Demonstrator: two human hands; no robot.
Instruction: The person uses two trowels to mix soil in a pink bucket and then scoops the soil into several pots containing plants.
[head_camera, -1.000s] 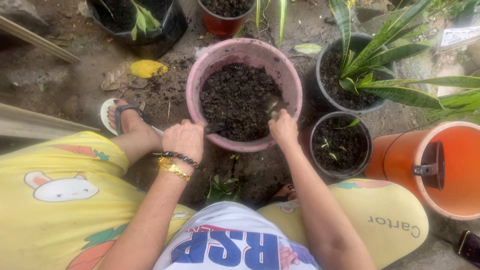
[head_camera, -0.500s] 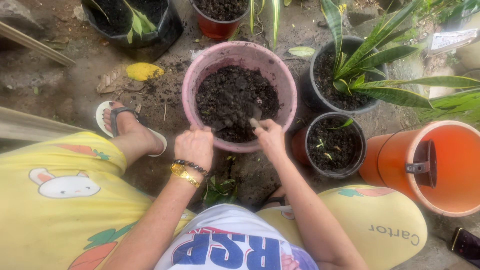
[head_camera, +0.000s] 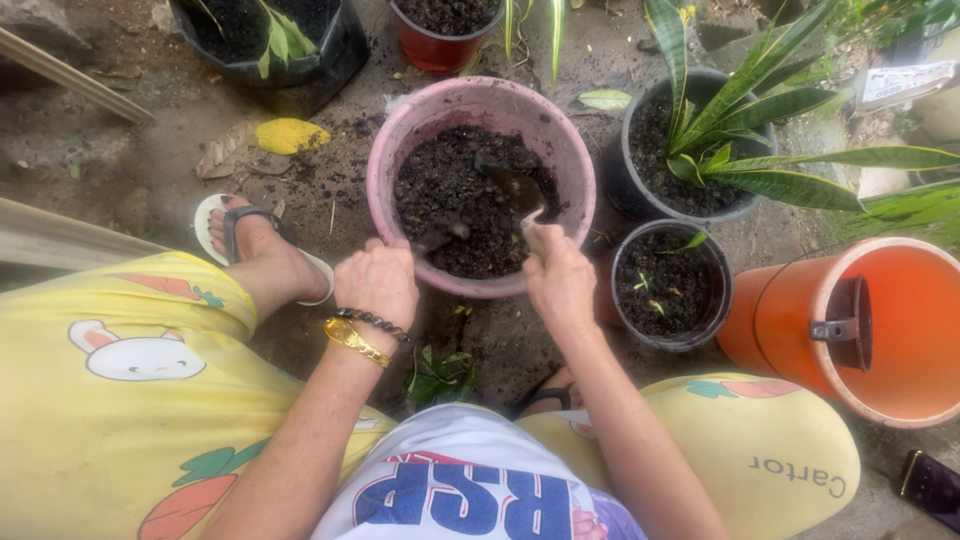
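The right hand (head_camera: 560, 280) is curled tight around the handle of a small trowel (head_camera: 515, 190). The trowel's long way runs from the fingers up and a little to the left, out over the pink pot (head_camera: 400, 150). Its dark blade sits in the dark soil (head_camera: 450, 210), just past the fingertips. The blade is about the same colour as the dirt, so I cannot be sure how deep it goes.

The left hand (head_camera: 378, 282) rests on the near rim of the pink pot, fingers bent over the edge and holding it. This hand is beside the trowel but not touching it, so the right hand is the nearer one to the tool. A gold watch (head_camera: 352, 340) and a dark bead bracelet (head_camera: 372, 320) sit on the left wrist.

To the right of the right hand is a small black pot (head_camera: 720, 300) with tiny sprouts, and farther right an orange bucket (head_camera: 780, 320) lying on its side
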